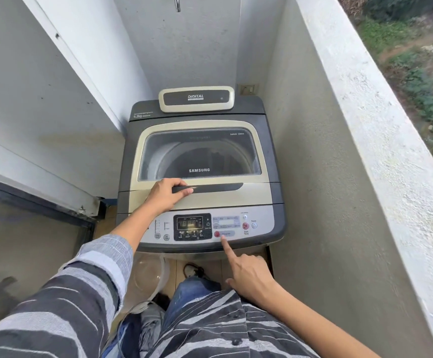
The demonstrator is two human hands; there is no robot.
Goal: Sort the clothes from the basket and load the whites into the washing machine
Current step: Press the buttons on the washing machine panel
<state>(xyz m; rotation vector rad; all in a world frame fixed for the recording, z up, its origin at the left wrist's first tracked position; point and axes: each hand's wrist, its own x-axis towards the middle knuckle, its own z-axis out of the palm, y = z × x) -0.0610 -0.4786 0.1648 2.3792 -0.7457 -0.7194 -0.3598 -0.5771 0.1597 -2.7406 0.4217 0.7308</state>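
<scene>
A grey and cream top-load washing machine (261,200) stands in a narrow balcony nook, its glass lid (199,153) down. My left hand (166,195) rests on the lid, fingers curled around the left end of the dark lid handle (215,187). My right hand (249,275) points its index finger at the control panel (192,227), the tip touching the long button beside a red dot. The panel's display is lit. Through the lid I see the drum, its contents unclear.
A white parapet wall (365,151) runs along the right, a white wall (42,112) and a dark door frame (42,205) along the left. A clear plastic tub (145,277) and bundled clothes (148,321) lie at my feet. A tap (177,3) hangs above.
</scene>
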